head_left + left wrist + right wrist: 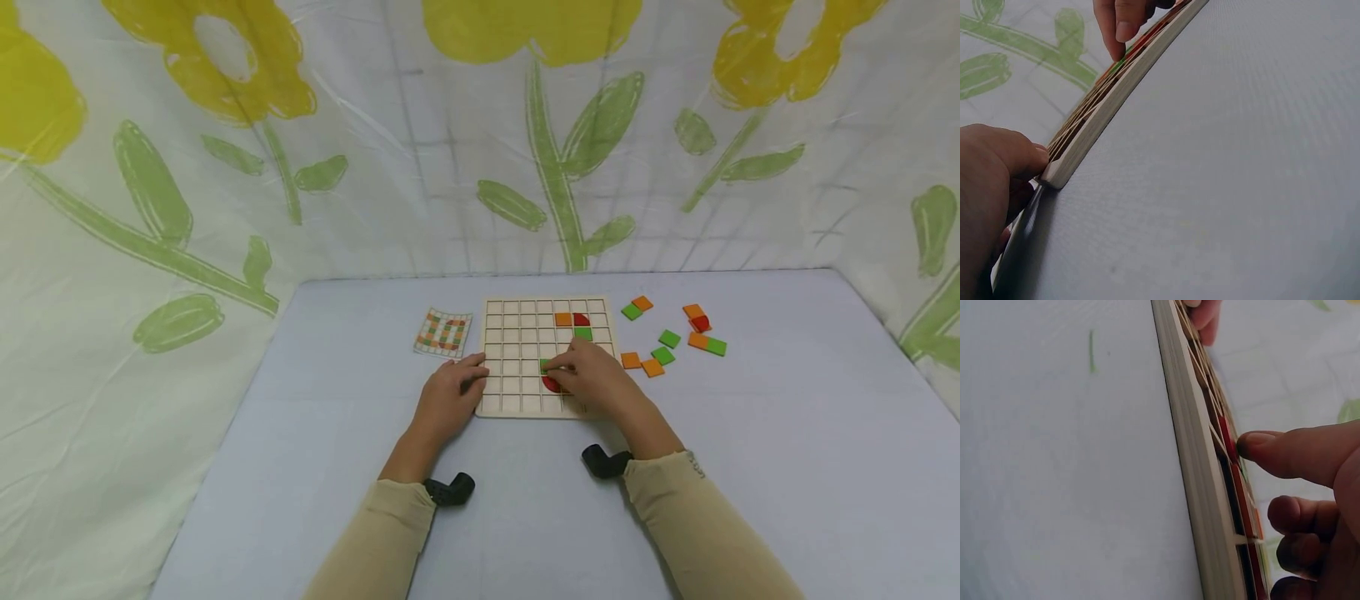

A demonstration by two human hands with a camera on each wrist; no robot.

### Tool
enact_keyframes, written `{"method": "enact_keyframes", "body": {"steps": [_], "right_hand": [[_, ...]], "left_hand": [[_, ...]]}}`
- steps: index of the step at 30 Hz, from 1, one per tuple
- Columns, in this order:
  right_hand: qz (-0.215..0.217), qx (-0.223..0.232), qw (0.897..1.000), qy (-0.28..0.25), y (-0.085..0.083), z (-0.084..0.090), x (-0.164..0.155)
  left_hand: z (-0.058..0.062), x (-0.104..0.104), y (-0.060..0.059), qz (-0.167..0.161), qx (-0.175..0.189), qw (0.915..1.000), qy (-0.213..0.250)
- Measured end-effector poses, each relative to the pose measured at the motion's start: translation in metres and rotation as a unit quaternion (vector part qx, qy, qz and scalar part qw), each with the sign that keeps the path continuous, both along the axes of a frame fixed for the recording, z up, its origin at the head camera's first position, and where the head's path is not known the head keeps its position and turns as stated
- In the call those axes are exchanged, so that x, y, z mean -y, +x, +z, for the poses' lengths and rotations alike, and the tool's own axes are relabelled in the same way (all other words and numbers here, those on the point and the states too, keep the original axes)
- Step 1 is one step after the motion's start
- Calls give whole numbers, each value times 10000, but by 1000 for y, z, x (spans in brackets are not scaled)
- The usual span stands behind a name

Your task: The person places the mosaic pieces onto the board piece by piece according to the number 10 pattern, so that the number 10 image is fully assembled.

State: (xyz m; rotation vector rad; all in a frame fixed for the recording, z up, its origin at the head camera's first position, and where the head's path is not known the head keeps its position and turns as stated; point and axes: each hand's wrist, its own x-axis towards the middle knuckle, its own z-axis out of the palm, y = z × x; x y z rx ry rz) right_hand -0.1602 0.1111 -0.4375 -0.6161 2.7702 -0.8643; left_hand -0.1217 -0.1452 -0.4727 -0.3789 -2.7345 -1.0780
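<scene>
A pale wooden grid board (pixel 517 350) lies flat on the table. My left hand (pixel 467 377) rests against its left edge, one finger (pixel 1019 156) touching the board's corner (pixel 1060 172). My right hand (pixel 561 372) is over the board's lower right, an extended fingertip (pixel 1119 28) pressing a green tile (pixel 543 365) down in a cell. A red tile (pixel 551 386) sits just below that one, and in the right wrist view a fingertip (pixel 1254 445) touches a red tile's (pixel 1227 437) edge while the other fingers curl. An orange tile (pixel 563 319), a red tile (pixel 581 319) and a green tile (pixel 582 333) sit higher up the board.
Several loose orange, green and red tiles (pixel 663 355) are scattered right of the board. A checked pattern card (pixel 443 333) lies to its left. The grey table (pixel 787 433) is ringed by a flowered sheet (pixel 225 192).
</scene>
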Motion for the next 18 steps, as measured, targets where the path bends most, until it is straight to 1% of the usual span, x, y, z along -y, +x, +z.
{"method": "enact_keyframes", "body": {"steps": [3,6,10,13,18], "right_hand": [[-177,151,9997,-42,-2,1,-5],[-377,282,9989,-38,-6,0,-14],[-746,262,9969,33,-14,1,-31],[-1263,157,9918,101,-20,3,-47],[-2268,-112,9739,12,-27,-1,-82]], "left_hand": [[1,0,0,-2,-5,10000,-9],[1,0,0,24,77,10000,0],[2,-1,1,41,138,9999,23],[2,-1,1,30,131,9999,37],[1,0,0,2,98,9999,30]]}}
